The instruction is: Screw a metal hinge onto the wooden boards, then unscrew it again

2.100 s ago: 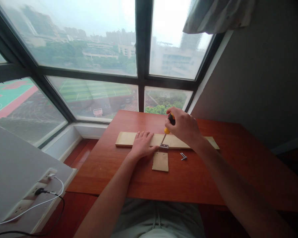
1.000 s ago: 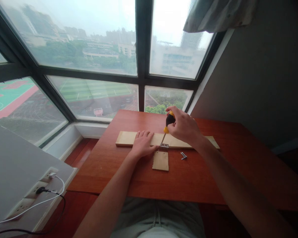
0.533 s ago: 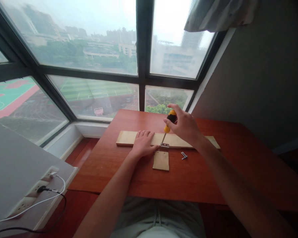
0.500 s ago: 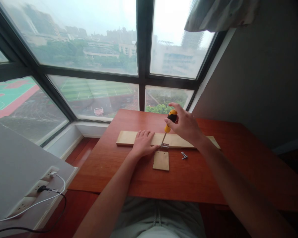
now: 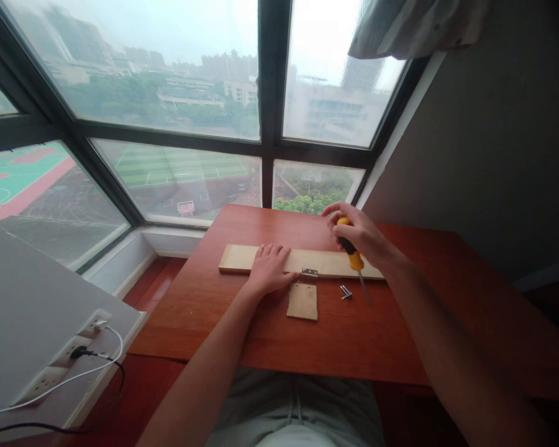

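My left hand [image 5: 269, 268] lies flat with its fingers stretched over a long pale wooden board [image 5: 235, 258]. Beside its thumb, a small metal hinge [image 5: 309, 272] sits at the board's near edge. Just below the hinge is a small wooden piece [image 5: 302, 302] with two holes along its top. My right hand [image 5: 361, 234] grips a yellow and black screwdriver [image 5: 352, 253] above the board, its shaft tilted down to the right and away from the hinge. Several screws [image 5: 345, 292] lie on the table to the left of the screwdriver tip.
The reddish-brown table [image 5: 205, 316] stands against tall windows with a dark window frame [image 5: 269, 81]. At the left, a white low wall carries power sockets [image 5: 69, 354] with a white and a black cable plugged in. A curtain [image 5: 414, 28] hangs at the upper right.
My right hand has lifted the screwdriver off the hinge and moved right, turning its tip toward the near right. My left hand stays on the board.
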`<state>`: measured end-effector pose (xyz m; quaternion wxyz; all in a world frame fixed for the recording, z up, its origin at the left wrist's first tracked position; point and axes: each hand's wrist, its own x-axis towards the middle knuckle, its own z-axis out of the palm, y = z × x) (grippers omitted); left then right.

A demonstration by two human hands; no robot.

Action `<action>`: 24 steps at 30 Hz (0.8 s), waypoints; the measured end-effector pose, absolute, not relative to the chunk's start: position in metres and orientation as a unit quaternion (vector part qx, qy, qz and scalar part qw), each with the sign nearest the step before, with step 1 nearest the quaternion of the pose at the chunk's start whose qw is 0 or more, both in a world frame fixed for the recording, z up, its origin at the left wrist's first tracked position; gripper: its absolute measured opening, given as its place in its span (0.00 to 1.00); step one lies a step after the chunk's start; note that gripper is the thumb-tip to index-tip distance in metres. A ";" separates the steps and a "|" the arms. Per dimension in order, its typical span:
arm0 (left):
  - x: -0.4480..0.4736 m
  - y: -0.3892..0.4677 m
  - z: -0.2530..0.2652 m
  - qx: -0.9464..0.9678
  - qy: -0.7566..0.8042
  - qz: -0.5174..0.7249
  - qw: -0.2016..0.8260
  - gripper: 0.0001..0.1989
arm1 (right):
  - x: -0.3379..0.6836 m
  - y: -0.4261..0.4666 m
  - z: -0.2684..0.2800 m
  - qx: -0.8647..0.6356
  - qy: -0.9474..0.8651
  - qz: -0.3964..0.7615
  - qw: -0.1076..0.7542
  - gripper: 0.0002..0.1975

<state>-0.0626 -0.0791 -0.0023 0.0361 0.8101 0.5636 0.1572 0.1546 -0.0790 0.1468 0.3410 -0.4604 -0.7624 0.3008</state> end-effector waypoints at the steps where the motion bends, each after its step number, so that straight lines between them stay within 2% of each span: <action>1: -0.063 -0.079 -0.002 0.809 0.565 0.156 0.036 0.34 | 0.150 -0.079 0.141 -0.469 -0.785 0.273 0.298 0.14; 3: -0.063 -0.079 -0.002 0.809 0.566 0.154 0.037 0.34 | 0.139 -0.079 0.126 -0.507 -0.818 0.152 0.228 0.09; 4: -0.063 -0.079 -0.002 0.810 0.565 0.154 0.037 0.34 | 0.134 -0.079 0.117 -0.522 -0.826 0.102 0.184 0.10; 7: -0.063 -0.078 -0.004 0.813 0.559 0.159 0.033 0.34 | 0.119 -0.078 0.093 -0.550 -0.834 0.033 0.020 0.15; 8: -0.064 -0.078 -0.005 0.814 0.557 0.162 0.030 0.34 | 0.116 -0.078 0.087 -0.554 -0.832 0.032 -0.002 0.15; 14: -0.064 -0.077 -0.008 0.816 0.553 0.167 0.018 0.34 | 0.109 -0.078 0.063 -0.559 -0.827 0.029 -0.055 0.19; 24: -0.064 -0.078 -0.006 0.817 0.554 0.161 0.019 0.33 | 0.107 -0.074 0.059 -0.531 -0.842 0.032 -0.088 0.16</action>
